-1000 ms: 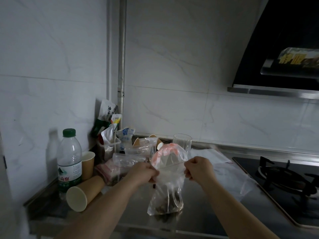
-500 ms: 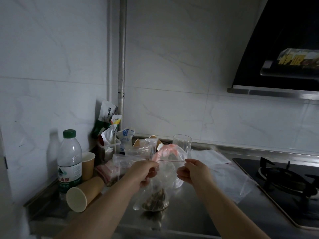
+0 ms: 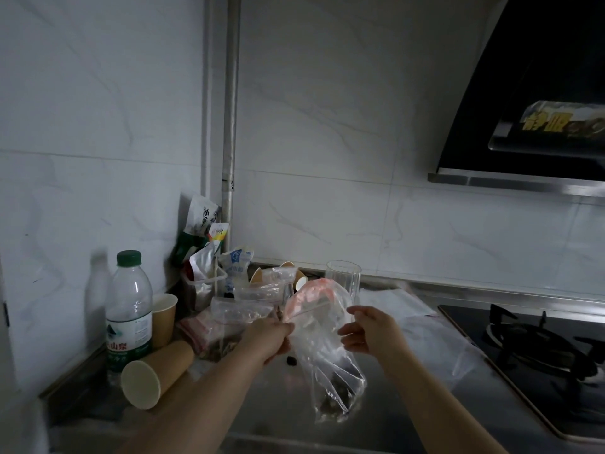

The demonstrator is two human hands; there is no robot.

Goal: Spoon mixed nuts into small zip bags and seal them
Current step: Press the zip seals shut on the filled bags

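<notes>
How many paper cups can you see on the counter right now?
4, perhaps more hidden: one upright beside the water bottle, one on its side in front, two rims behind the clutter.

left side: a water bottle (image 3: 129,309), an upright paper cup (image 3: 164,319) and a tipped paper cup (image 3: 156,374) crowd the counter (image 3: 268,407) edge.
back corner: snack packets (image 3: 209,257) and loose plastic bags (image 3: 248,303) fill it.
behind the hands: a glass (image 3: 343,280) stands near the wall.
right side: the stove (image 3: 537,358) blocks the way.
front: bare steel lies open.
</notes>
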